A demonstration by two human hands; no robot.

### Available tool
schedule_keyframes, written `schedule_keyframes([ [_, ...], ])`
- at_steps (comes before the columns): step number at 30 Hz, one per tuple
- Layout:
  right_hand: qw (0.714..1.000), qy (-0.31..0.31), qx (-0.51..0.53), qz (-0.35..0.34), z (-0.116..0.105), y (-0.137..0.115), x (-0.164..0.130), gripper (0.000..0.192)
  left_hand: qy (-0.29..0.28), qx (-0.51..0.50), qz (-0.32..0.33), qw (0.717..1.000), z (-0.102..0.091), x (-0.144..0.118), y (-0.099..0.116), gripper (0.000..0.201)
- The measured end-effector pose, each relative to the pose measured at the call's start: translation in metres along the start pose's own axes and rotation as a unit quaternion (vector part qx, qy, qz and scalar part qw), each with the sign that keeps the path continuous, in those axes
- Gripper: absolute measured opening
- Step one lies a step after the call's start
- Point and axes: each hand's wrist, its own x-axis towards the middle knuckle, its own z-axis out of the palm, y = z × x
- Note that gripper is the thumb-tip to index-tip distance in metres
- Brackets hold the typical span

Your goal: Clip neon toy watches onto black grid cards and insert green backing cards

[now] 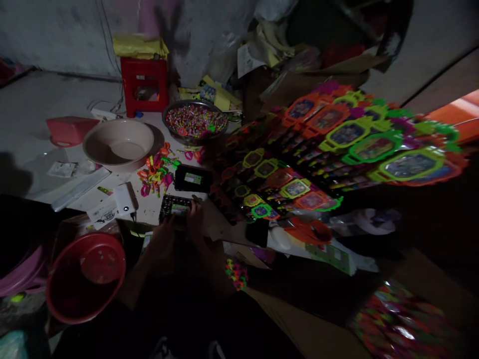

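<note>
A black slotted tray (169,203) with a green and white label (180,210) lies on the white table in front of me. My left hand (166,230) grips its lower left edge, fingers curled and partly lost in the dark. At the tray's right edge, my right hand (194,214) holds on with bent fingers. Just behind it rests a second black tray (192,178) with a similar label. Small bright plastic pieces (159,169) in orange, yellow, pink and green lie in a loose heap to the left of that second tray.
A cream basin (119,162), a metal bowl (175,133) of colourful small pieces and a red stool (127,80) stand behind. A white power bank (123,199) lies left. Stacked toy watches (346,133) crowd the right. A red basin (56,294) sits below the table edge.
</note>
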Motion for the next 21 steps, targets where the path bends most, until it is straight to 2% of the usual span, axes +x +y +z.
schedule_keyframes([
  [4, 0.999, -0.026, 0.004, 0.018, 0.000, 0.000, 0.002, 0.046, -0.008, 0.008, -0.017, 1.000, -0.008, -0.001, 0.001, 0.054],
  [6, 0.999, -0.046, -0.019, -0.001, -0.001, 0.001, -0.001, 0.043, -0.011, 0.016, -0.017, 1.000, -0.012, 0.000, 0.002, 0.058],
  [9, 0.986, -0.101, -0.075, -0.109, -0.003, 0.006, -0.011, 0.039, -0.046, 0.018, -0.024, 0.998, -0.019, 0.007, 0.003, 0.057],
  [12, 0.941, -0.186, -0.122, -0.254, -0.004, 0.016, -0.019, 0.048, -0.097, -0.010, -0.054, 0.994, -0.028, 0.017, 0.001, 0.052],
  [14, 0.913, -0.226, -0.146, -0.307, -0.006, 0.024, -0.022, 0.048, -0.106, -0.058, -0.059, 0.991, -0.034, 0.020, -0.002, 0.044],
  [16, 0.896, -0.254, -0.158, -0.328, -0.010, 0.028, -0.025, 0.045, -0.090, -0.127, -0.070, 0.985, -0.040, 0.020, -0.006, 0.036],
  [18, 0.891, -0.273, -0.145, -0.334, -0.017, 0.029, -0.031, 0.048, -0.065, -0.174, -0.092, 0.978, -0.045, 0.015, -0.010, 0.036],
  [21, 0.908, -0.276, -0.076, -0.306, -0.034, 0.023, -0.037, 0.052, -0.044, -0.201, -0.118, 0.972, -0.050, 0.005, -0.014, 0.039],
])
